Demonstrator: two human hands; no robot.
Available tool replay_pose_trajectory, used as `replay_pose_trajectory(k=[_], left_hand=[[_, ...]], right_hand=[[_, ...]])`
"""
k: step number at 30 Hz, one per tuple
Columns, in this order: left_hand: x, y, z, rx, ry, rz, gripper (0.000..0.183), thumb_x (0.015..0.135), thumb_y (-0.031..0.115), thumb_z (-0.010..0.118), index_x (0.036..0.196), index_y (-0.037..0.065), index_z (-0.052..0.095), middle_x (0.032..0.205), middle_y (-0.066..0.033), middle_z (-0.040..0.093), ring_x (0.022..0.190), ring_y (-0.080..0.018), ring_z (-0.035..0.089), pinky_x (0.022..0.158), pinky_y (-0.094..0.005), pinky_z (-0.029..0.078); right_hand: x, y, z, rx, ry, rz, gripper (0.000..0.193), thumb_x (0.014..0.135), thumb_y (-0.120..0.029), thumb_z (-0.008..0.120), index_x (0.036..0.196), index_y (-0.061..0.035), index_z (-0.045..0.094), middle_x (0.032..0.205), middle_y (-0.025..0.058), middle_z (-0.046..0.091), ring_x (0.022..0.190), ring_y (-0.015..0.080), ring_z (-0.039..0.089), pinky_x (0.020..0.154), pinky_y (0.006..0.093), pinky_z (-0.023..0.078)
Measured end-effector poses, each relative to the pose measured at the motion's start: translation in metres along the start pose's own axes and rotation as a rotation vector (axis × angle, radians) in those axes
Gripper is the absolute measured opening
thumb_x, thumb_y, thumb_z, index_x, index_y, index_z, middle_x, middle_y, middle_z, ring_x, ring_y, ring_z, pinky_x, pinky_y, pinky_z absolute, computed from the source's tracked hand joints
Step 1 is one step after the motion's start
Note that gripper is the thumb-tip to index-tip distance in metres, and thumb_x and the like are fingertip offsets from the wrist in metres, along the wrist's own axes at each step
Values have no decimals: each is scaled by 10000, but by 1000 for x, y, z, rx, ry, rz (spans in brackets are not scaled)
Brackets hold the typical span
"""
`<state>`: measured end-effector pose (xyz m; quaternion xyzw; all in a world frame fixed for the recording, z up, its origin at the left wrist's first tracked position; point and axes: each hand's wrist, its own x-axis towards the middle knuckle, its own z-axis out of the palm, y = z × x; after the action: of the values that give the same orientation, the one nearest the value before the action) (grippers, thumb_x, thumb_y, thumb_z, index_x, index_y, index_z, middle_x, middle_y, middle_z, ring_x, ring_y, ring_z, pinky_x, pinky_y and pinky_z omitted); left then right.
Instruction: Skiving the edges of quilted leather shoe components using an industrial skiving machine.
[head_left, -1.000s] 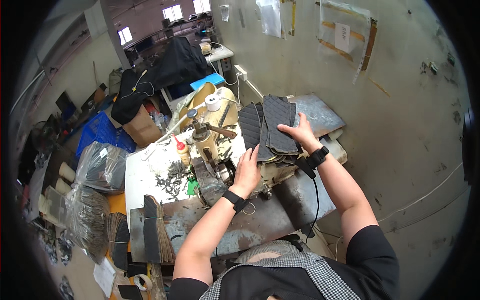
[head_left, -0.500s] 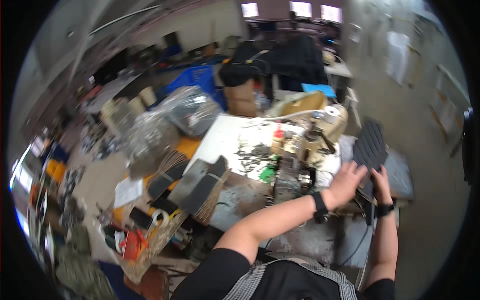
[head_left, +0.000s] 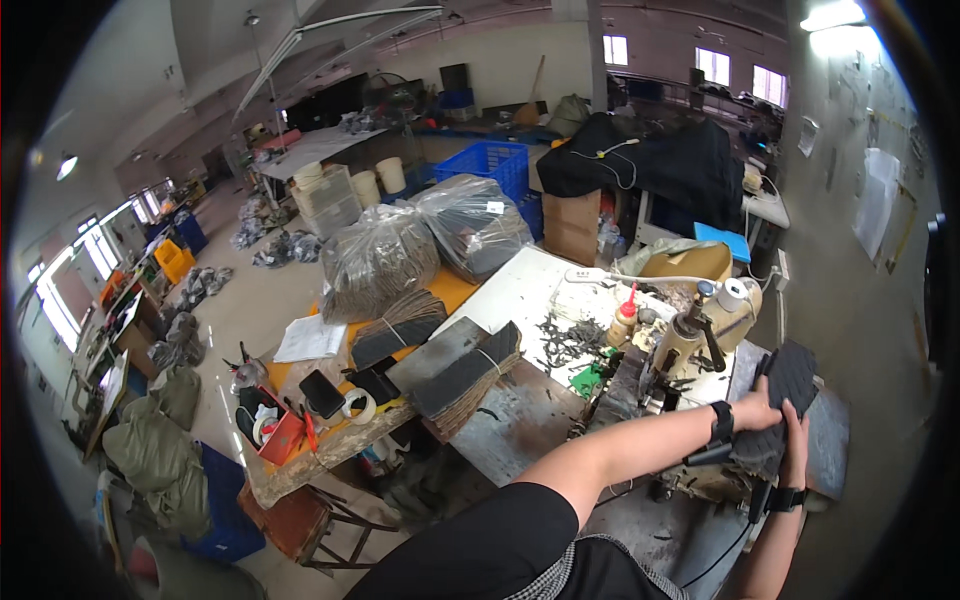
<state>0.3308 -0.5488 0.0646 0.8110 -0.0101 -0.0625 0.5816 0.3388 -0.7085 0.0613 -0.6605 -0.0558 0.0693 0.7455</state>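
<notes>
At the right end of the workbench, a stack of dark grey, layered flat pieces (head_left: 795,375) is between my two hands. My left hand (head_left: 757,408) is closed on the stack's left side, thumb upward. Along its lower right side, my right hand (head_left: 795,438) grips it, fingers partly hidden. Just left of my hands stands a sewing machine (head_left: 684,345) with a thread cone (head_left: 733,293) on top. Black straps circle both wrists.
Dark scraps (head_left: 575,340) and a red-capped bottle (head_left: 622,318) lie about the white tabletop (head_left: 520,290). Tied bundles of dark pieces (head_left: 465,375) rest to the left, near bulging plastic bags (head_left: 380,262). A red box (head_left: 285,438) and tape roll (head_left: 358,406) sit at the table corner.
My view has swung left, so the scene sits further right. The stack, upright and fanned before, is now lower and tilted between my hands; my left hand has shifted its grip on it.
</notes>
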Motion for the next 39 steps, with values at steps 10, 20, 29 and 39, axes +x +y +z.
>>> replay_pose_trajectory(k=[10,20,29,39], left_hand=[[3,3,11,-59,98,-160,1063,753,350,724,1436,-131,67,1405,-299,365,1291,-341,426,1046,-369,388],[-29,4,-12,-532,20,-115,718,684,196,800,1212,-138,445,1181,-237,556,1094,-278,555,941,-344,450],[-37,-5,-16,-590,-42,-71,692,639,189,808,1147,-140,472,1046,-206,609,942,-237,608,823,-342,504],[-54,-1,-16,-775,-156,-90,664,710,258,772,1176,-129,499,1044,-183,636,914,-226,638,782,-338,527]], right_hand=[[7,21,-27,0,-84,110,463,902,-248,626,1250,31,501,1137,111,606,945,193,627,791,303,519],[-44,19,-2,168,-63,127,396,872,-298,616,1153,-25,558,1024,51,612,871,147,601,765,262,490],[-51,31,10,168,35,-24,312,917,-320,569,1063,-46,592,954,-20,588,898,89,540,804,251,426],[-47,30,14,-166,160,-83,589,895,-343,603,1286,69,448,1198,124,560,1006,188,569,884,288,450]])
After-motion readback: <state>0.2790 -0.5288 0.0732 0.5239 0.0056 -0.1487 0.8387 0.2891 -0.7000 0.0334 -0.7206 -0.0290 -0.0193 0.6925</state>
